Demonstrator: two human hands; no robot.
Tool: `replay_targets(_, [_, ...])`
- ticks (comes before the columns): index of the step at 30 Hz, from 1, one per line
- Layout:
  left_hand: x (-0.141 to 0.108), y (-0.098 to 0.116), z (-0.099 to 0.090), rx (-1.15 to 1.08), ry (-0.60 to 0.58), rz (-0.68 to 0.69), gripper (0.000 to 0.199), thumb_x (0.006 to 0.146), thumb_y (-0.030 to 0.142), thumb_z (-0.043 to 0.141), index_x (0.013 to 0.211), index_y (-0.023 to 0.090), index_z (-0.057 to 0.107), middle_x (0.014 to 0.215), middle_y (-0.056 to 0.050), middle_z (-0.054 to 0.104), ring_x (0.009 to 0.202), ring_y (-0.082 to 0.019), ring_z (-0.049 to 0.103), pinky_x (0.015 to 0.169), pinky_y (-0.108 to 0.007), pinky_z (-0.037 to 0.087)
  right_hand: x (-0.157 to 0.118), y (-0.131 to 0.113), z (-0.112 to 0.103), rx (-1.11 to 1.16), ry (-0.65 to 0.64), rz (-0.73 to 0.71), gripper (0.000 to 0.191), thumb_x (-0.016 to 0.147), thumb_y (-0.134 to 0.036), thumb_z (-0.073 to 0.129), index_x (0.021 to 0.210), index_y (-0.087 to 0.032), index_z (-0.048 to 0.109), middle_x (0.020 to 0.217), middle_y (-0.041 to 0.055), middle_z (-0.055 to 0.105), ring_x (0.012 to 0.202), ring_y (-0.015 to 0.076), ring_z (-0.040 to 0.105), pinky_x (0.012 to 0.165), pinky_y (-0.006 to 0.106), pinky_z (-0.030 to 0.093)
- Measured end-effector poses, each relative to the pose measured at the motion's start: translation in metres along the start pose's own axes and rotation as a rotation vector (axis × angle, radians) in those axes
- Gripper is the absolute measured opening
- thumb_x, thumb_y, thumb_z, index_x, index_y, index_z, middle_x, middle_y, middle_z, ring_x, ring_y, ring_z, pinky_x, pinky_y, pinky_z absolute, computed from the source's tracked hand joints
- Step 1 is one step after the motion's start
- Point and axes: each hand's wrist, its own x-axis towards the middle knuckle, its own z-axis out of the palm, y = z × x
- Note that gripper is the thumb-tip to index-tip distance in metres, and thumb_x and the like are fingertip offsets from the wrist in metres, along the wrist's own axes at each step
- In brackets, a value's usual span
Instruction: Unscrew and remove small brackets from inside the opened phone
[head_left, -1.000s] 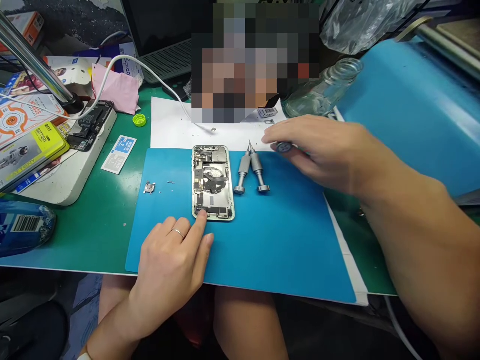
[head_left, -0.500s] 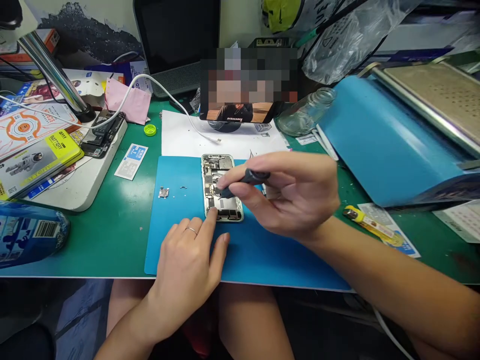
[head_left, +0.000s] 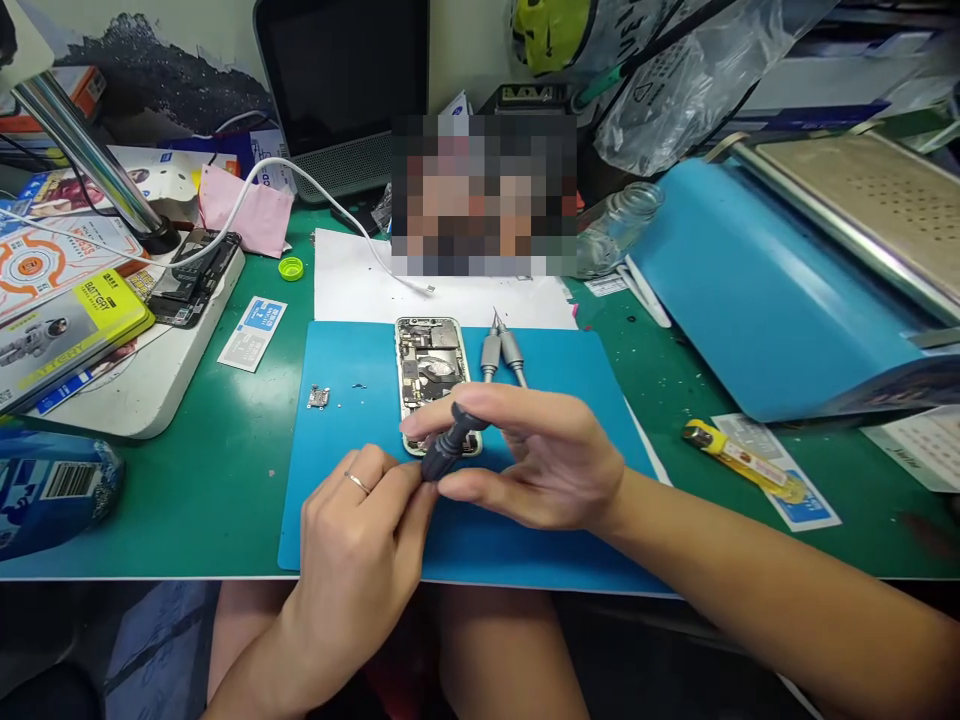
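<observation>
A small dark screwdriver [head_left: 448, 445] is held over the lower end of an opened phone [head_left: 435, 370], whose inner boards and parts lie bare. My right hand [head_left: 551, 455] grips its handle between the fingers and thumb, with the capped end up near the forefinger. At the tool's lower end, the thumb and forefinger of my left hand [head_left: 360, 530] are pinched together; the tip is hidden there. Both hands are above the blue mat [head_left: 525, 540]. Just right of the phone lie grey tools with fine points [head_left: 501, 350].
A small metal part [head_left: 318, 397] and tiny bits lie left of the phone. A white cable [head_left: 337, 205] ends on the white paper [head_left: 345, 270]. A yellow cutter [head_left: 742, 462] is at right, a blue pack [head_left: 56, 490] at left. A glass jar [head_left: 619, 225] lies behind.
My right hand has brought the screwdriver from over the middle of the phone down toward me. My left forefinger has left the phone's lower edge and now pinches at the screwdriver's end.
</observation>
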Motion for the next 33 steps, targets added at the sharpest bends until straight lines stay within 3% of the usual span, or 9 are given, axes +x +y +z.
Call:
replay_targets(3, [0.0,0.001,-0.001,0.008,0.014,-0.01,0.028,0.108,0.021,0.054,0.083,0.02,0.066,0.073,0.001,0.058,0.067,-0.014,0.054,0.062,-0.03,0.041,-0.001,0.002,-0.002,-0.013,-0.01,-0.008,0.07,0.096,-0.01,0.071,0.159,-0.024,0.043,0.122,0.0092,0.076,0.101,0.0166,0.08,0.084,0.025,0.069])
replay_targets(6, [0.0,0.002,-0.001,0.025,-0.004,-0.03,0.017,0.108,0.025,0.057,0.107,0.018,0.073,0.08,0.0,0.063,0.071,-0.015,0.057,0.066,-0.03,0.044,0.004,0.003,-0.007,-0.049,0.079,0.037,0.071,0.093,-0.002,0.07,0.156,-0.027,0.048,0.119,0.0062,0.075,0.095,0.0157,0.08,0.079,0.024,0.07])
replay_targets(8, [-0.001,0.002,0.001,0.068,-0.025,-0.024,0.027,0.108,0.029,0.057,0.126,0.015,0.071,0.082,-0.001,0.064,0.072,-0.016,0.058,0.068,-0.032,0.046,0.007,0.005,-0.011,-0.154,0.173,0.02,0.074,0.09,0.002,0.071,0.153,-0.03,0.052,0.123,0.005,0.072,0.093,0.0146,0.08,0.077,0.022,0.07])
replay_targets(11, [-0.003,0.003,0.003,0.18,-0.088,0.012,0.035,0.11,0.032,0.052,0.135,0.013,0.068,0.081,-0.002,0.061,0.073,-0.019,0.057,0.067,-0.035,0.044,0.008,0.011,-0.014,-0.291,0.179,-0.027,0.076,0.087,0.002,0.073,0.153,-0.032,0.053,0.121,0.0038,0.074,0.089,0.0163,0.081,0.073,0.025,0.07])
replay_targets(15, [-0.003,0.005,0.005,0.277,-0.167,0.015,0.036,0.109,0.032,0.051,0.134,0.014,0.07,0.082,-0.003,0.059,0.075,-0.021,0.056,0.066,-0.038,0.042,0.005,0.016,-0.011,-0.334,0.094,-0.058,0.078,0.087,-0.001,0.075,0.154,-0.033,0.051,0.111,0.0024,0.079,0.088,0.0189,0.082,0.071,0.028,0.072])
replay_targets(23, [0.0,0.008,0.008,0.321,-0.167,0.028,0.032,0.109,0.029,0.051,0.127,0.015,0.073,0.081,-0.004,0.06,0.075,-0.022,0.057,0.063,-0.039,0.04,0.004,0.016,-0.012,-0.369,-0.008,-0.073,0.082,0.088,0.001,0.074,0.159,-0.029,0.045,0.108,0.0046,0.082,0.087,0.0187,0.082,0.073,0.028,0.072])
replay_targets(33, [-0.001,0.008,0.007,0.307,-0.17,0.028,0.033,0.109,0.031,0.05,0.128,0.014,0.072,0.082,-0.004,0.062,0.076,-0.021,0.058,0.064,-0.039,0.042,0.005,0.011,-0.013,-0.406,-0.004,-0.026,0.084,0.087,0.0,0.075,0.159,-0.034,0.048,0.101,0.0006,0.082,0.086,0.0192,0.082,0.074,0.027,0.073])
